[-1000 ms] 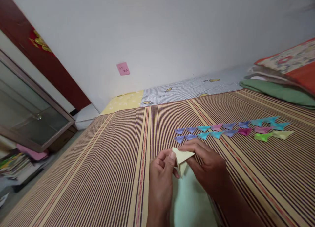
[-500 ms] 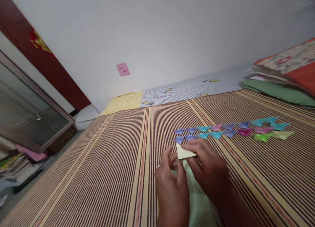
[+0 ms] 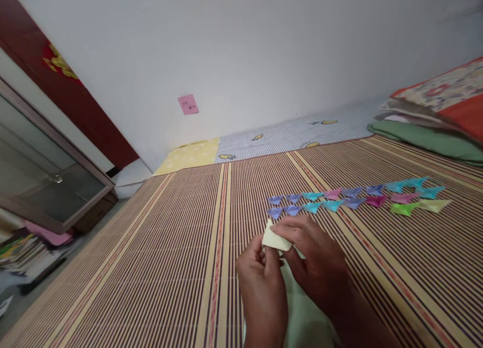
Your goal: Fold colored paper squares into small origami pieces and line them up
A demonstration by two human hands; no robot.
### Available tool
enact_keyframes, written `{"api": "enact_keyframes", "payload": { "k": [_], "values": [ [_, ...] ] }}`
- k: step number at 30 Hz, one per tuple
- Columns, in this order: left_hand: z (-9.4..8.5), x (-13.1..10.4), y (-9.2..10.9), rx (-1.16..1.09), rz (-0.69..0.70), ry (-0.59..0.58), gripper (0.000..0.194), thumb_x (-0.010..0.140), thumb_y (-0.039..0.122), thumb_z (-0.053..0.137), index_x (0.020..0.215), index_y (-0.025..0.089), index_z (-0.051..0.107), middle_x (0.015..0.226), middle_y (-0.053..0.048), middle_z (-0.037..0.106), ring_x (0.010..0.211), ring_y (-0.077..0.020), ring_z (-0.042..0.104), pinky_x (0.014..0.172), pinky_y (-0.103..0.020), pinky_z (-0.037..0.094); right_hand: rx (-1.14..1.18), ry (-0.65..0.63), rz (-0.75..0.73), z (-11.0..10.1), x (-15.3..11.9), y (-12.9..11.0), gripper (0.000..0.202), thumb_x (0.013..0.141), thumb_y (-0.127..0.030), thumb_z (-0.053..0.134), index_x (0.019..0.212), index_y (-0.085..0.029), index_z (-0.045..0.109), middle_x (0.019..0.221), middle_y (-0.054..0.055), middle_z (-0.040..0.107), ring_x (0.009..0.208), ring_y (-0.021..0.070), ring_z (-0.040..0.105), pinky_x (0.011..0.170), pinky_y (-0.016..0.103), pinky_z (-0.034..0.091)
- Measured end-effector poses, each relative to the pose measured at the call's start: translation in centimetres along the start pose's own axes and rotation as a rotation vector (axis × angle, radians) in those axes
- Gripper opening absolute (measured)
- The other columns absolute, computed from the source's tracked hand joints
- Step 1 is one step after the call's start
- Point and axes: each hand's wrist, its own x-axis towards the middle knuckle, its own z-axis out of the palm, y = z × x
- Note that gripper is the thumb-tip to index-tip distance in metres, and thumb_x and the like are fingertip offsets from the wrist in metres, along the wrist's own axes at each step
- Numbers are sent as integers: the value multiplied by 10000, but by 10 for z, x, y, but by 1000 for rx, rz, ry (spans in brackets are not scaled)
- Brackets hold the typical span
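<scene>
A small piece of pale yellow folded paper (image 3: 277,240) is held between both hands, above the striped mat. My left hand (image 3: 263,282) pinches its lower left part, with the thumb pressed against the near side. My right hand (image 3: 316,260) grips it from the right, index finger over its top and thumb beneath. Just beyond my fingers, two rows of small folded paper boats (image 3: 332,205) in purple, blue, pink, green and yellow lie on the mat. A pale green surface (image 3: 304,307) shows below my wrists; I cannot tell what it is.
The striped bamboo mat (image 3: 169,252) covers the bed up to the wall. Folded bedding (image 3: 433,134) is piled at the right. A pink note (image 3: 187,105) is stuck on the wall. To the left stand a glass-fronted cabinet door (image 3: 49,161) and a stack of books (image 3: 24,252).
My left hand has closed on the yellow paper, its thumb moving up onto the near edge. The paper has tilted and shifted slightly down and left. The paper boats have not moved.
</scene>
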Motion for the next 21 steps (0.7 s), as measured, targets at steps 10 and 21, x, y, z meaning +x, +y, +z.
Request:
{"api": "enact_keyframes", "payload": {
  "k": [10,21],
  "values": [
    [-1,-4,1,213,169,188,91,843,185,670,774,196,729,543,48,521,509,-127,445,512,-231,321,30,-30,-52,0,0,-4,213,987,-98,505,1137,-203,614,1062,87,709,1019,224,645,893,387,521],
    [-16,2,-3,417,237,125,190,881,252,628,701,189,631,539,71,430,474,-101,374,480,-226,275,85,-33,-58,3,-1,-3,203,962,-50,528,1108,-160,616,1053,101,693,1007,212,623,893,362,501]
  ]
}}
